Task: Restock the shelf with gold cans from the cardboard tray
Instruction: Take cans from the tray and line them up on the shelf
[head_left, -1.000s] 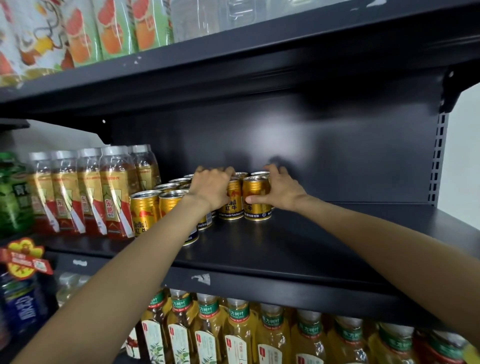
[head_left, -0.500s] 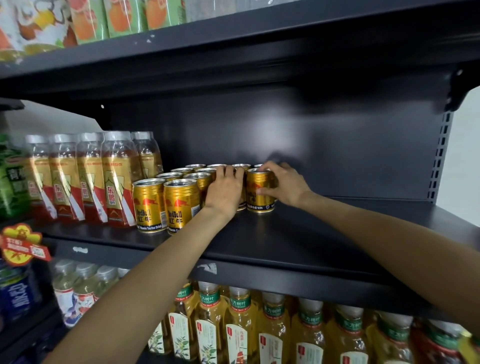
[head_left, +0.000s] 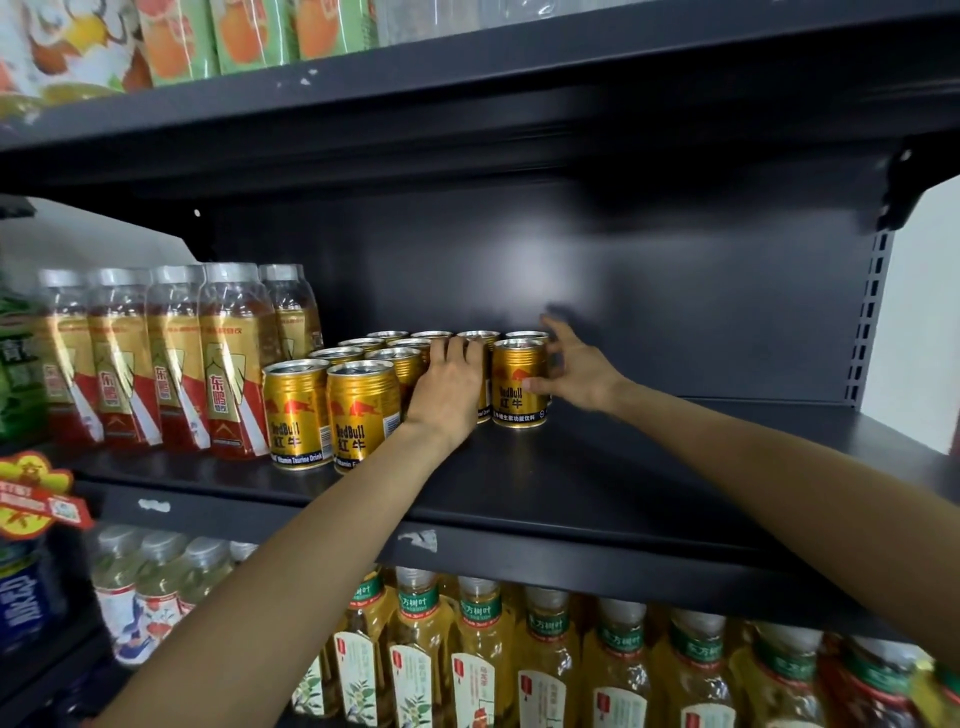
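Observation:
Several gold cans (head_left: 296, 410) stand in rows on the black middle shelf (head_left: 597, 483), left of its centre. My left hand (head_left: 448, 387) reaches in from below and grips a gold can (head_left: 485, 408) in the back rows, with fingers curled over its top; the hand hides most of it. My right hand (head_left: 579, 371) holds the rightmost gold can (head_left: 517, 384), thumb on its front and fingers round its back. Both cans stand upright on the shelf. The cardboard tray is out of view.
Tall bottles with gold and red labels (head_left: 171, 358) stand left of the cans. The right half of the shelf is bare up to the back panel (head_left: 675, 291). Yellow tea bottles (head_left: 545, 665) fill the shelf below, and packets (head_left: 182, 36) sit on the shelf above.
Both hands have slid their cans back into line with the rows and stay on them. The fingers of my right hand have spread a little behind its can.

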